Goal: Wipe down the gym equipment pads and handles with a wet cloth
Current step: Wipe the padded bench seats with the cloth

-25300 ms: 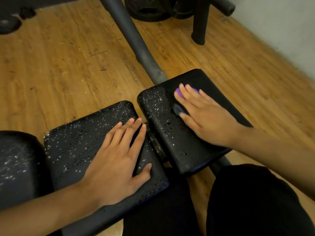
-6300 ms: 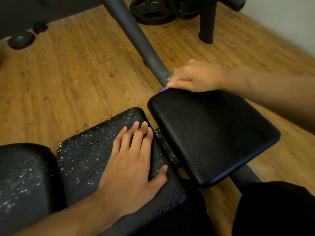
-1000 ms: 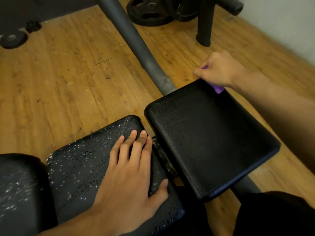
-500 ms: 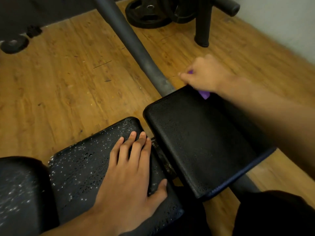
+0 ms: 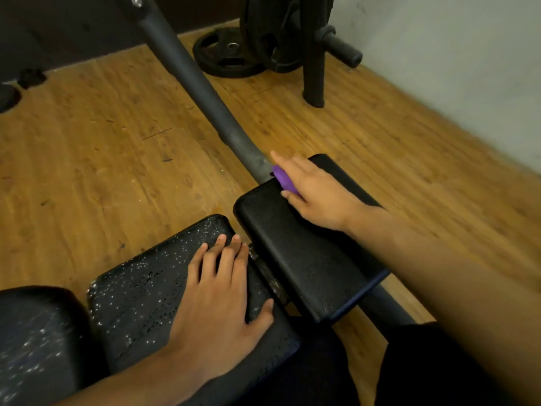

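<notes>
Two black pads lie side by side on a dark metal frame. The right pad (image 5: 310, 259) looks wiped, with few drops. My right hand (image 5: 316, 191) rests at its far left corner and holds a purple cloth (image 5: 283, 178) under the fingers, with the index finger stretched toward the grey frame tube (image 5: 205, 92). The left pad (image 5: 146, 288) is speckled with water drops. My left hand (image 5: 222, 300) lies flat on it, fingers straight, thumb near the gap between the pads. A third wet black pad (image 5: 32, 341) shows at the lower left.
Wooden floor (image 5: 87, 171) surrounds the bench. Black weight plates (image 5: 231, 54) and a plate rack post (image 5: 314, 71) stand at the back, near a pale wall (image 5: 453, 54). Dark trousers (image 5: 424, 364) fill the lower right.
My right hand with the purple cloth has slid left along the far edge of the right pad to its corner by the frame tube. The left hand has stayed flat on the wet pad.
</notes>
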Tool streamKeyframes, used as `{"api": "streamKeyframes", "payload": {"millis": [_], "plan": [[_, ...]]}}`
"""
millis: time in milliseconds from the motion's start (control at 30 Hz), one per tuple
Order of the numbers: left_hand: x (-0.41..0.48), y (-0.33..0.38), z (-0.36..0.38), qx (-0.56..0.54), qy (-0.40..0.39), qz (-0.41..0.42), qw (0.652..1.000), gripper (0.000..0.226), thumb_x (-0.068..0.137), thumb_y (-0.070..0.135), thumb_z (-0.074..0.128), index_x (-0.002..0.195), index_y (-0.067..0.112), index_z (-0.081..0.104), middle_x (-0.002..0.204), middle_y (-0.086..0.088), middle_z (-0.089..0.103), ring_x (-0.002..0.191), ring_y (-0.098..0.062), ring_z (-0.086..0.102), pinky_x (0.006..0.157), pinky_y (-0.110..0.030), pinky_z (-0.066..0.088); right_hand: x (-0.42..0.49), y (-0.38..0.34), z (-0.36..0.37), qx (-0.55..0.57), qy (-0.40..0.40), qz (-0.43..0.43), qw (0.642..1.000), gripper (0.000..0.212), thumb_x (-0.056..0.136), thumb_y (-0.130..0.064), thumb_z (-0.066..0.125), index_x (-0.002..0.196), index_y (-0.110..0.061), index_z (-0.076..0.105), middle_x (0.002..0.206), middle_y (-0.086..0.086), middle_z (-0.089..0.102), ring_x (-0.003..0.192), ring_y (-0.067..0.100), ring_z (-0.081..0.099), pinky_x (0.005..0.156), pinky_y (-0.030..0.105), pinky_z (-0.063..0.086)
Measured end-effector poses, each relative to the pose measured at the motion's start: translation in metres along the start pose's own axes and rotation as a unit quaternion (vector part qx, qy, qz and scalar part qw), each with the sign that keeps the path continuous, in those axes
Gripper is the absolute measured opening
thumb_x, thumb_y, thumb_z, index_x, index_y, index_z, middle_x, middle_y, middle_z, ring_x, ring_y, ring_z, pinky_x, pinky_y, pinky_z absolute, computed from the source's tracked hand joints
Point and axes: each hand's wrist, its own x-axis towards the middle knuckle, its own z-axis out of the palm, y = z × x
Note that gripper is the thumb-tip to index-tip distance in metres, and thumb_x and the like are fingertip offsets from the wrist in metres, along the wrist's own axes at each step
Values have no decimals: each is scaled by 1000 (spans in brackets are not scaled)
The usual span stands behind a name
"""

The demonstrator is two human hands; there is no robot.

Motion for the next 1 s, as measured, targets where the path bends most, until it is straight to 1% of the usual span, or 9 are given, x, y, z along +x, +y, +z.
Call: {"api": "streamKeyframes", "payload": {"millis": [67,133,233,367,567,667,800,867,1000], "plan": [[1,0,-1,0,13,-2,1000,88,92,67,38,151,3,46,155,-12,46,150,-33,35,124,-50,24,-5,0,10,29,70,10,997,69,102,-19,58,161,-11,23,150,10,42,139,26,38,109,24,29],[2,2,0,5,-1,-2,1000,87,92,66,37,153,3,42,156,-14,43,151,-34,33,124,-53,27,-7,2,22,64,121,25,990,63,100,-17,62,157,-10,35,149,8,45,138,25,40,111,30,34],[2,3,-1,-8,4,-5,1000,86,93,64,39,153,3,40,157,-16,41,152,-36,31,124,-56,25,-8,-4,34,84,157,54,982,56,98,-15,65,150,-11,46,144,7,49,134,26,44,103,29,36],[4,2,-4,-17,-18,-12,1000,85,94,60,39,154,1,36,158,-17,37,153,-36,26,128,-51,15,-21,-14,36,105,159,95,977,58,97,-12,67,150,-8,45,148,12,48,138,29,42,110,35,38],[0,2,-6,-32,-8,-1,999,79,94,59,38,153,6,38,159,-15,36,153,-36,24,126,-55,19,-78,-43,47,100,167,129,972,59,97,-11,66,152,-8,44,154,16,43,148,32,33,118,40,33],[2,2,-4,-52,9,9,999,72,95,59,37,149,13,43,158,-13,36,152,-36,23,125,-55,19,-101,-51,56,91,218,136,962,56,100,-17,64,153,-17,46,152,12,46,142,29,40,115,39,37],[2,0,-1,-81,23,18,996,64,95,59,43,145,18,45,155,-9,36,149,-35,24,125,-56,20,-139,-81,74,126,328,159,923,56,97,-20,69,150,-21,50,146,4,55,139,20,48,114,40,41],[3,-4,0,-93,36,26,995,64,93,59,48,144,20,45,152,-8,36,145,-33,29,123,-55,24,-163,-105,90,127,370,181,903,55,97,-21,69,149,-20,51,147,3,54,141,17,46,116,36,39],[-5,-10,-4,-194,61,46,978,49,91,45,62,134,22,54,143,-4,38,138,-28,36,119,-48,30,-201,-158,118,197,413,227,860,53,96,-20,71,145,-15,54,140,0,59,130,9,53,108,11,35]]}}
